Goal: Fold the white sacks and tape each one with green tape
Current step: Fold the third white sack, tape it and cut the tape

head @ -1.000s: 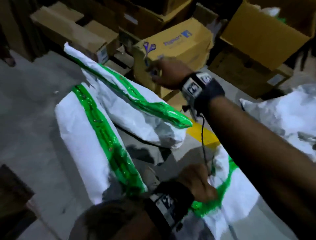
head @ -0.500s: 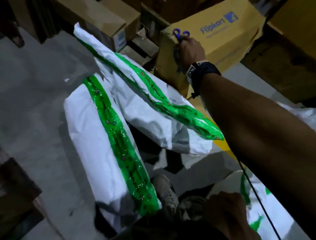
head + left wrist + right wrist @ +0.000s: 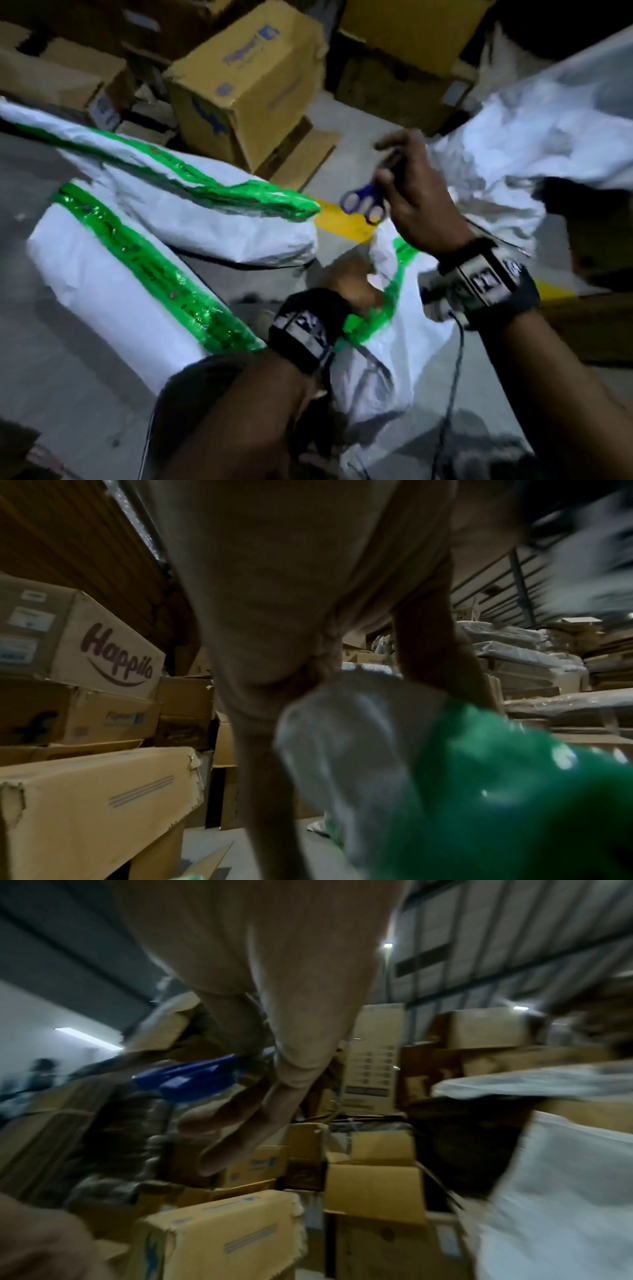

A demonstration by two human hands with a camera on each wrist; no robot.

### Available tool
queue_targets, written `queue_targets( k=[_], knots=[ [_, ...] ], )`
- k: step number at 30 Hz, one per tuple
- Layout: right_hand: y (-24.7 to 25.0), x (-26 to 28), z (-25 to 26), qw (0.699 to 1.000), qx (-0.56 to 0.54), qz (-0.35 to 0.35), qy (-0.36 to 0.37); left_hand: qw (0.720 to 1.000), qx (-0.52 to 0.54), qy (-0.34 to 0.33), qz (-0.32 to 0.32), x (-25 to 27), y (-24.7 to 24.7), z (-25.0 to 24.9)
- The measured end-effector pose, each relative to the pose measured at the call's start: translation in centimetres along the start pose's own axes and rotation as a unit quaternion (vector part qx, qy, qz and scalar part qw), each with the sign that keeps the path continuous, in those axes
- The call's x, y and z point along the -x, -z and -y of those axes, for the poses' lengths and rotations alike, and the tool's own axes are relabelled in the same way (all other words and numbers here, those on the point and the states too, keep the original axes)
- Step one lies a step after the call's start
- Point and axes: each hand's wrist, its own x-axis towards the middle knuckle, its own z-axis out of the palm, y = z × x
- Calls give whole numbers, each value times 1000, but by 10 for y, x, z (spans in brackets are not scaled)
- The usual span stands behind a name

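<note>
The right hand (image 3: pixel 421 202) grips blue-handled scissors (image 3: pixel 364 205) up and away from the left hand (image 3: pixel 349 284), which pinches a white sack (image 3: pixel 387 356) at its green tape (image 3: pixel 383 308), the strip running lengthwise from that grip toward the scissors.

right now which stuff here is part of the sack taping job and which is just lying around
In the job:
- white sack gripped by left hand
- green tape
- scissors in right hand
- two taped sacks

Lying about:
- cardboard boxes
</note>
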Motion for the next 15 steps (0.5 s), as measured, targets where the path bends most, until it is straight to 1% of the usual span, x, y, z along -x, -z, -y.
queue_targets(
  k=[1, 2, 3, 5, 6, 8, 9, 11, 13, 15],
  knots=[
    [25, 44, -3, 999, -29, -36, -21, 999, 13, -26, -17, 12, -4, -8],
    [44, 87, -1, 995, -60, -70, -42, 999, 15, -26, -39, 13, -16, -7],
    [60, 124, 1, 987, -102, -101, -73, 997, 52, -26, -50, 18, -29, -7],
    [81, 195, 14, 957, -206, -142, -150, 992, 119, -17, -48, 22, -57, 4],
    [86, 230, 20, 939, -236, -159, -192, 990, 137, -20, -42, 26, -71, 7],
    [87, 290, 28, 914, -245, -189, -261, 987, 156, -16, -17, 41, -100, 10],
    [83, 314, 27, 905, -243, -187, -295, 987, 162, -14, -3, 51, -112, 9],
    [70, 355, 23, 885, -267, -142, -354, 987, 161, -7, 14, 69, -134, 4],
    [56, 381, 16, 887, -246, -82, -382, 984, 177, -2, 2, 81, -151, -1],
    [44, 393, 9, 905, -168, -44, -388, 977, 211, 8, -15, 88, -166, 0]
  ],
)
